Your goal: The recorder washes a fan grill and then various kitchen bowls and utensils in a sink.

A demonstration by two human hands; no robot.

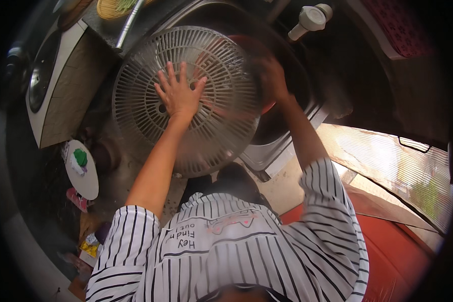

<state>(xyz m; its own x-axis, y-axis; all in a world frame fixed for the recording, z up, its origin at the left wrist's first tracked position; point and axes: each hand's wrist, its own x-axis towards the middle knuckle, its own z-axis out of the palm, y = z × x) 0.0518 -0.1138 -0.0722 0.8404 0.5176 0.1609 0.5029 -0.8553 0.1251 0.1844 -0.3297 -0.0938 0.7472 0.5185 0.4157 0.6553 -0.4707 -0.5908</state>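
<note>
A large round slotted basket of translucent plastic [136, 109] is tilted over the near left side of a metal sink [268, 156]. My left hand [181, 94] lies flat near its middle, palm down and fingers spread. Part of a red plastic vessel [268, 107] shows beyond the basket's right side, and its colour comes through the slots. My right hand [273, 77] is blurred at that side, next to the red vessel and the basket's rim. Its fingertips are too dark to make out, so I cannot tell what they grip.
A white tap [309, 20] stands over the sink's far right. Past the far left rim are a metal rod-like handle [130, 24] and a woven tray [107, 9] with greens. At left, a white oval stool [88, 181] bears a green item [80, 156]. A red surface [392, 256] lies at lower right.
</note>
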